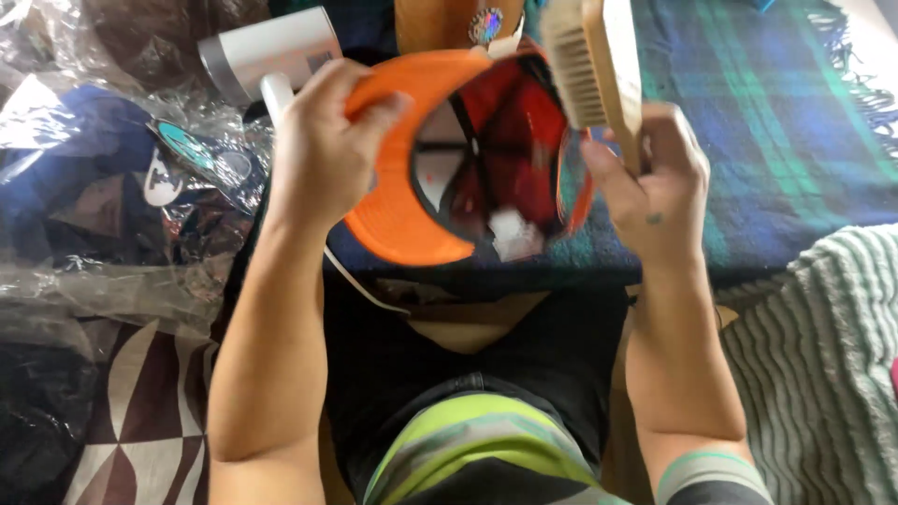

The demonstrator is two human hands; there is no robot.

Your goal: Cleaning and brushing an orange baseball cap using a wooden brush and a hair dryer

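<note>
An orange cap with a red and black inside is held up in front of me, its opening facing me. My left hand grips its orange brim from the left. My right hand holds a wooden brush upright by its lower end, bristles facing left toward the cap's right side. The brush's bristle edge is close to the cap's rim. A white tag shows inside the cap.
A white hair-dryer-like device lies behind the cap at upper left. Caps in clear plastic bags pile up on the left. A blue-green plaid blanket spreads at right, with a striped grey-green cloth at lower right.
</note>
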